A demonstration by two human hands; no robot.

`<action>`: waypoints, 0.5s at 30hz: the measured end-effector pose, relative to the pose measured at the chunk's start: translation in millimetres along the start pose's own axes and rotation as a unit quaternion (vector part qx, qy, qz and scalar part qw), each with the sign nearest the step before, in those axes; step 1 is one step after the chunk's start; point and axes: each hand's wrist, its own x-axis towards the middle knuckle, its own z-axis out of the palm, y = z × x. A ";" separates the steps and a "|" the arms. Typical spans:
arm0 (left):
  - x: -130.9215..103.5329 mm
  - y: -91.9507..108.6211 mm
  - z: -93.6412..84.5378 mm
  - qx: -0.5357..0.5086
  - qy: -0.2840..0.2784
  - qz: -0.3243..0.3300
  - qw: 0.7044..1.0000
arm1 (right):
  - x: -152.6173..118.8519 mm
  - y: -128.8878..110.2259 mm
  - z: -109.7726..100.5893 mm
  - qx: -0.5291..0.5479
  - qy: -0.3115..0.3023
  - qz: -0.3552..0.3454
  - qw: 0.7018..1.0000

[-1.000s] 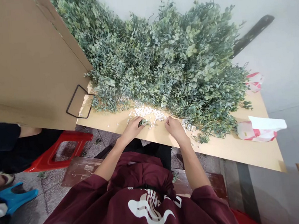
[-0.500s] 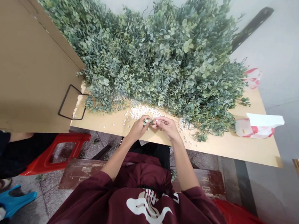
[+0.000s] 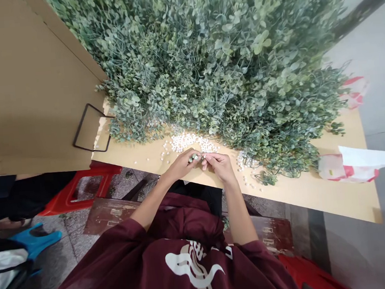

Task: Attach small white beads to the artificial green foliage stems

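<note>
Both hands meet over the front edge of the wooden table [image 3: 284, 195]. My left hand [image 3: 183, 164] is closed on a small sprig of green leaves [image 3: 193, 158], part of which pokes out by the thumb. Close beside it, my right hand [image 3: 220, 165] pinches at the sprig's other end; a tiny white piece seems to be at its fingertips, though the fingers partly hide it. Just beyond the hands lies a scatter of small white pieces [image 3: 188, 140]. A large heap of artificial leafy stems [image 3: 206, 71] covers the table behind them.
A cardboard box [image 3: 32, 86] stands at the left, with a black wire frame [image 3: 92, 128] against it. Red-and-white plastic packaging [image 3: 349, 169] lies on the right. Below are a wooden bench [image 3: 111, 212], a red stool [image 3: 82, 190] and a blue stool [image 3: 41, 241]; another person sits at far left.
The head view has shifted slightly, so the heap looks larger and nearer. My two hands have come closer together around the sprig, and the right fingertips now touch its end.
</note>
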 end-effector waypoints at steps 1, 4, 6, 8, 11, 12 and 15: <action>0.0 0.8 -0.5 0.002 0.000 -0.003 1.000 | -0.4 -0.5 0.1 -0.006 -0.001 0.001 1.000; 0.1 3.8 -2.6 0.007 -0.002 -0.014 1.000 | -1.0 -1.8 -0.3 -0.014 -0.004 0.005 1.000; 0.0 5.5 -3.8 0.008 0.000 -0.014 1.000 | -1.1 -2.2 -0.7 -0.009 -0.010 0.005 1.000; -0.1 6.7 -4.5 0.008 0.005 -0.014 1.000 | -1.1 -2.3 -1.0 -0.005 -0.013 0.005 1.000; -0.2 7.7 -4.7 0.010 0.014 -0.020 1.000 | -1.1 -2.0 -0.9 -0.007 -0.009 0.009 1.000; -0.2 8.1 -4.6 0.010 0.017 -0.022 1.000 | -1.1 -1.8 -0.8 -0.009 -0.007 0.011 1.000; -0.4 9.3 -4.5 0.006 0.022 -0.030 0.999 | -1.4 -1.5 -0.4 -0.014 -0.009 0.011 1.000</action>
